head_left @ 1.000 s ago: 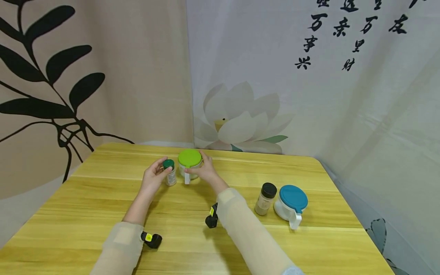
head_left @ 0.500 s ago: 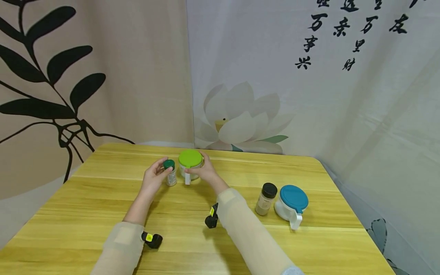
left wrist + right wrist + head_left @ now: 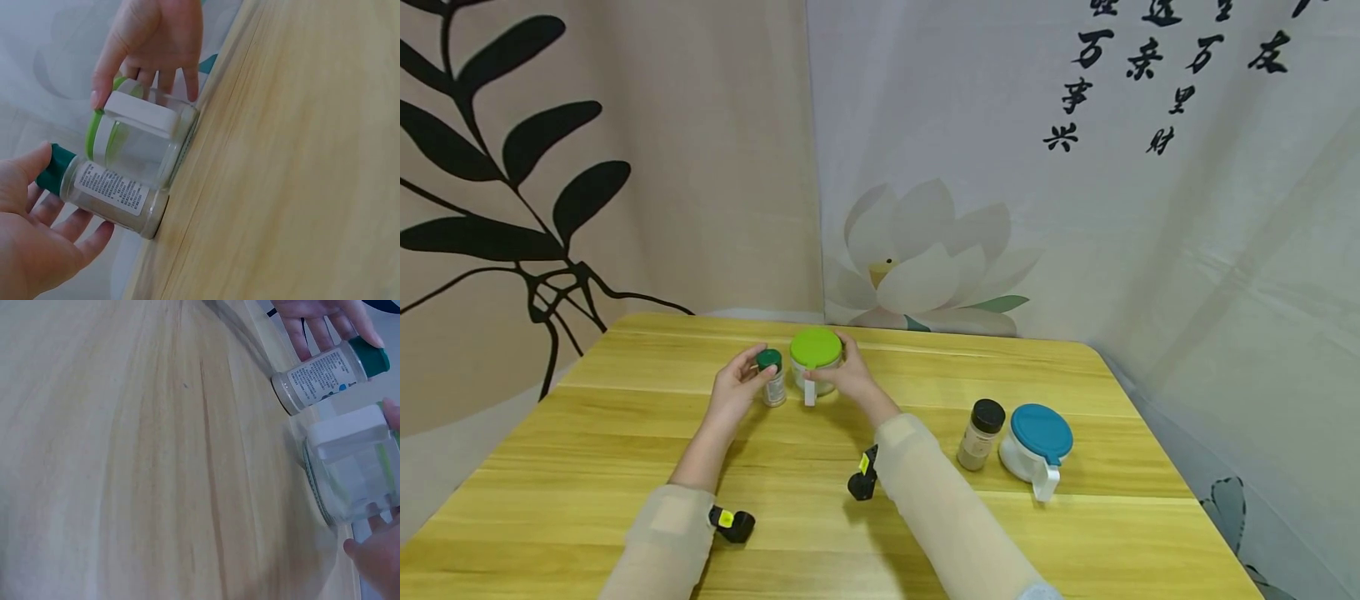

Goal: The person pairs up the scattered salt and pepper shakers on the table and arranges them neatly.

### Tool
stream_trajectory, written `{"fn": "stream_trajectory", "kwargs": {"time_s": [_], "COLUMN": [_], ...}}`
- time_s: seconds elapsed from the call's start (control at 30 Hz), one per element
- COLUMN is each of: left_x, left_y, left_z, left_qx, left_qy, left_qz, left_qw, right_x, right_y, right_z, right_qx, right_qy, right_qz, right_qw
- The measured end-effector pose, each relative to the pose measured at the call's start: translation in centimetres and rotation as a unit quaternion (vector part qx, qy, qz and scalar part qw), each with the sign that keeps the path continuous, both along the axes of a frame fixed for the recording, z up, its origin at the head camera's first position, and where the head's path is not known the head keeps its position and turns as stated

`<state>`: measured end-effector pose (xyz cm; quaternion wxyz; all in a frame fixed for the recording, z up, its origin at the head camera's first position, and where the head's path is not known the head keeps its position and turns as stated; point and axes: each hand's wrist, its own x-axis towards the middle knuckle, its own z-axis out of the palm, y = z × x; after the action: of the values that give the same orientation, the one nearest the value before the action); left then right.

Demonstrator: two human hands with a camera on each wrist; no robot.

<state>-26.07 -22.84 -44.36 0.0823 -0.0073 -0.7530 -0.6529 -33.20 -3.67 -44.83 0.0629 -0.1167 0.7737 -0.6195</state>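
Note:
Toward the back of the table, my left hand [image 3: 733,388] holds a small spice bottle [image 3: 774,391] by its dark green cap, thumb on the near side. In the left wrist view this bottle [image 3: 112,192] stands upright on the wood, its label covered in small print. Just right of it is a clear glass seasoning jar [image 3: 353,472] with a bright green lid [image 3: 816,347] and a white handle [image 3: 142,114]. Around the jar's right side curves my right hand [image 3: 853,375], thumb near the handle's top. The jar's base rests on the table.
On the right of the wooden table [image 3: 805,517] stand a black-capped spice bottle [image 3: 980,435] and a blue-lidded seasoning jar [image 3: 1039,446] with a white handle. Behind the table's far edge hangs a printed curtain [image 3: 925,125]. Black wrist cameras sit on both sleeves.
The green-lidded jar and the right hand have shifted very slightly toward me. The left hand and its spice bottle look still.

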Motion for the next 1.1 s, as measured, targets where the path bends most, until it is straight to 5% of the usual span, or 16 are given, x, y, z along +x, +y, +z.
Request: {"fn": "stream_trajectory", "kwargs": {"time_s": [1.1], "left_x": [0.1], "left_y": [-0.5], "left_z": [0.4], "left_qx": [-0.004], "left_qy": [-0.003], "left_qz": [0.018], "left_qw": [0.9998], "right_x": [1.0], "right_y": [0.5], "right_z": [-1.0], "right_qx": [-0.071], "right_qy": [0.002], "right_qz": [-0.031], "right_qw": [0.997]}}
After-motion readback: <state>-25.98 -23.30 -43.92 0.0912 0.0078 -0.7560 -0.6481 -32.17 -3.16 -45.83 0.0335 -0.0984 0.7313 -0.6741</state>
